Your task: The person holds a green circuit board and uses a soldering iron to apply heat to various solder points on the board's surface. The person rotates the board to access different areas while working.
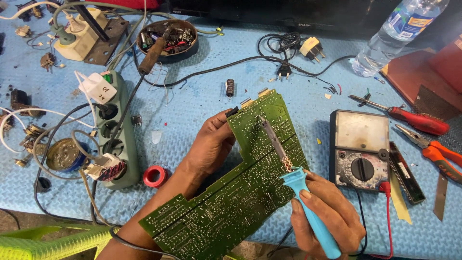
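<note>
Green circuit board [231, 192] sat gripped in the left hand [209, 144]; right hand [327, 216] clenched the blue soldering iron [293, 178] (tip best touched briefly, steadily).

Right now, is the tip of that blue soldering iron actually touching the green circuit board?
Touching. In the head view, the soldering iron, held in the right hand, lays its metal tip flat on the circuit board, with no gap showing. The left hand grips the board's edge.

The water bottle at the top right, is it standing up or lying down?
Tipped: the clear water bottle leans diagonally across the table's back corner, not upright. Its cap end is out of frame.
</note>
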